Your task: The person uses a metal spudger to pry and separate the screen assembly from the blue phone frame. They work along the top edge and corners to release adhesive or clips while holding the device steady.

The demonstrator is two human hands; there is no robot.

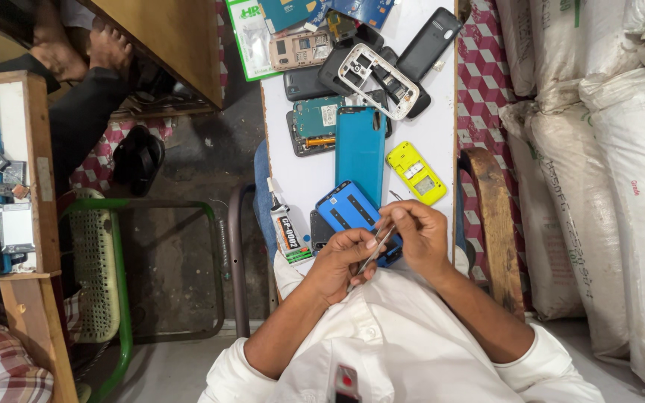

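My left hand (341,261) and my right hand (418,237) meet over the near end of a narrow white board (300,179). My right hand pinches metal tweezers (376,250), whose tip points into my left hand's curled fingers. What my left hand grips is too small to tell. Just beyond my hands lies a blue phone back cover (346,207), partly under them. A tall teal phone back (360,153) and a yellow phone shell (416,172) lie farther up the board.
A glue tube (285,233) lies at the board's left edge. Several opened phones, frames and circuit boards (352,67) crowd the far end. White sacks (606,186) stand right. A green chair (113,269) and a wooden bench (9,179) with parts are left; another person's feet (83,45) show top left.
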